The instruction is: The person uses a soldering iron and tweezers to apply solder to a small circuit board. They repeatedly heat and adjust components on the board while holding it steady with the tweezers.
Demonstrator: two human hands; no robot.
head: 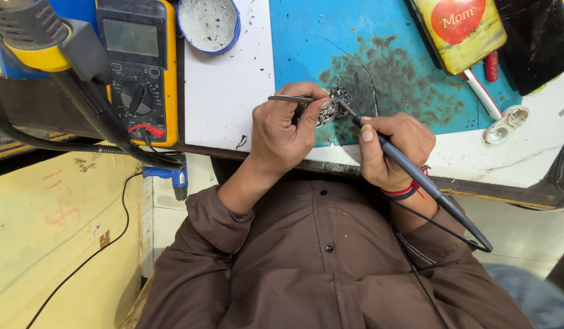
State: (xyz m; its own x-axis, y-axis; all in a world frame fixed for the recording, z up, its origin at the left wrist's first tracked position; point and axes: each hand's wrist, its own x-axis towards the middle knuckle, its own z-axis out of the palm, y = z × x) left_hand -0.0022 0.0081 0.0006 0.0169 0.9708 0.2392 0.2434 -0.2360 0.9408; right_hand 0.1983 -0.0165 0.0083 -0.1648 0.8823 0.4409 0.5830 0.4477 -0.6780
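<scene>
My left hand (pixel 286 128) is closed around thin metal tweezers (pixel 289 98), whose tips reach toward a small circuit board (pixel 332 107) lying on the stained blue mat (pixel 392 61). My right hand (pixel 392 149) grips a dark soldering iron (pixel 416 173) like a pen; its tip touches the board's right side. The iron's cable trails off past my right wrist. Part of the board is hidden behind my left fingers.
A yellow multimeter (pixel 139 67) stands at the back left beside a hot-air nozzle (pixel 32 30). A round blue tin (pixel 209 24) sits at the back. A yellow phone case (pixel 459 30), a red-and-white pen (pixel 480 91) and a dark slab (pixel 538 42) lie to the right.
</scene>
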